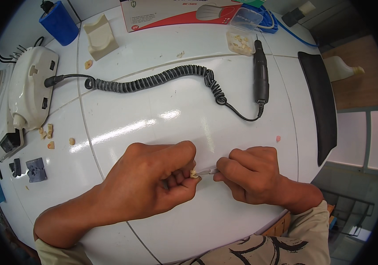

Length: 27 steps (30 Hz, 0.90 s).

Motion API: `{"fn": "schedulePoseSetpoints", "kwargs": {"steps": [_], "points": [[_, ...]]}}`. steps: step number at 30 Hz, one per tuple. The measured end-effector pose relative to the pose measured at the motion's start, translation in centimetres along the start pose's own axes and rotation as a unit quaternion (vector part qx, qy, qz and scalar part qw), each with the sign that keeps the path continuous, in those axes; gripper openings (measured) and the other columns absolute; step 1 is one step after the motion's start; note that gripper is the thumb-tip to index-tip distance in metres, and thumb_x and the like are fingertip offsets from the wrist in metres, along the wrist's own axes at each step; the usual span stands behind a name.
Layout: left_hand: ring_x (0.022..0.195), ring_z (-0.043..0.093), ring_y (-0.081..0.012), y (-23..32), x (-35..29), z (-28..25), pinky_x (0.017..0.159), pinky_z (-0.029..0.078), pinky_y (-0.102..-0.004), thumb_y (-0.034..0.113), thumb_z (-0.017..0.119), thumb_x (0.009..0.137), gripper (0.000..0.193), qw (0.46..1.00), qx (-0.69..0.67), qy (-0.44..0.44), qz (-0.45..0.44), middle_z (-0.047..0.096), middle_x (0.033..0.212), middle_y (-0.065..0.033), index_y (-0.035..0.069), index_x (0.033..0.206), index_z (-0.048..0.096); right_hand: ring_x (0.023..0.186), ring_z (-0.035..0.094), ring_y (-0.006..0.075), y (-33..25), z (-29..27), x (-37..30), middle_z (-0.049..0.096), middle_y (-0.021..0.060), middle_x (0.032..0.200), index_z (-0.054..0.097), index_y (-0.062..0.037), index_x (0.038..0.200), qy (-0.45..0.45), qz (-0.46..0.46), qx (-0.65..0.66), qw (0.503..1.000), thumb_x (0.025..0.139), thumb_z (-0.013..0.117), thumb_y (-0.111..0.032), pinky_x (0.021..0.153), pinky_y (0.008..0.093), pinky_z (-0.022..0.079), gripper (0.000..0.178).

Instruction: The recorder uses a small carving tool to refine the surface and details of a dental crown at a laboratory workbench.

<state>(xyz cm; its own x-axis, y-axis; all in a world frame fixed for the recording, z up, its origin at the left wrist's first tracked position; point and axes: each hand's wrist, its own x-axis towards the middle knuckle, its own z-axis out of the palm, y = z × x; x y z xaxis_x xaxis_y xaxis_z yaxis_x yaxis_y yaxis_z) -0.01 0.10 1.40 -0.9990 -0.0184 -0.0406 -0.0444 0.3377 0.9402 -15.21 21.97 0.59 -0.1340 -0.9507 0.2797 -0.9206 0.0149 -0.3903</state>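
My left hand [147, 176] is closed, pinching a small cream-coloured tooth-shaped piece [193, 174] between thumb and fingers. From the other side, my right hand [253, 174] grips a slim metal carving knife [206, 172], its handle mostly hidden in the fist. The blade points left and its tip meets the tooth-shaped piece, or comes very close to it. Both hands are just above the white tabletop [153, 117], near its front edge. Fine detail on the piece is too small to make out.
A black handpiece [261, 75] lies at right, its coiled cord [149, 81] running to a white control box [32, 88]. Tooth-like pieces [49, 130] and grey blocks [36, 170] sit at left. Behind stand a mask box [175, 20], a cream stand [100, 39] and a clear container [241, 43].
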Motion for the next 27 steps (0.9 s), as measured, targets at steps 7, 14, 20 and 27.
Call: {"fn": "schedulePoseSetpoints", "kwargs": {"steps": [7,14,20,27], "points": [[0.074,0.080,-0.0147,-0.12,-0.04,0.03,0.062,0.065,-0.0260,-0.001,0.085,0.088,0.026,1.000,0.005,-0.001,-0.001,0.077,0.085,-0.0105,-0.002,0.085,0.059,0.046,0.047,0.0179,0.00,-0.51,0.09,0.049,0.0020,0.067,0.068,-0.0039,0.092,-0.024,-0.015,0.017,0.999,0.081,0.090,-0.013,0.043,0.0348,0.034,0.026],[0.075,0.079,-0.0145,0.05,0.01,0.01,0.061,0.064,-0.0259,0.000,0.085,0.088,0.026,1.000,0.004,-0.002,-0.004,0.077,0.085,-0.0103,-0.002,0.085,0.059,0.044,0.046,0.0139,0.03,-0.05,-0.03,0.045,-0.0011,0.066,0.067,-0.0103,0.086,-0.003,-0.003,0.010,1.000,0.090,0.086,-0.022,0.041,0.0330,0.034,0.022],[0.074,0.079,-0.0145,0.00,-0.01,-0.03,0.061,0.064,-0.0263,-0.001,0.085,0.087,0.025,1.000,0.007,0.001,0.001,0.077,0.085,-0.0105,-0.003,0.087,0.060,0.044,0.046,0.0142,0.03,-0.09,-0.01,0.045,-0.0012,0.066,0.067,-0.0105,0.085,-0.007,-0.003,0.005,1.000,0.090,0.086,-0.022,0.041,0.0334,0.033,0.023],[0.072,0.077,-0.0130,-0.17,-0.09,0.09,0.061,0.063,-0.0257,-0.001,0.085,0.087,0.024,1.000,0.007,0.001,-0.001,0.077,0.085,-0.0087,-0.002,0.088,0.061,0.046,0.048,0.0175,-0.03,-0.49,-0.02,0.050,0.0016,0.067,0.068,-0.0046,0.092,-0.028,-0.012,0.005,1.000,0.081,0.089,-0.013,0.043,0.0345,0.035,0.025]]}}
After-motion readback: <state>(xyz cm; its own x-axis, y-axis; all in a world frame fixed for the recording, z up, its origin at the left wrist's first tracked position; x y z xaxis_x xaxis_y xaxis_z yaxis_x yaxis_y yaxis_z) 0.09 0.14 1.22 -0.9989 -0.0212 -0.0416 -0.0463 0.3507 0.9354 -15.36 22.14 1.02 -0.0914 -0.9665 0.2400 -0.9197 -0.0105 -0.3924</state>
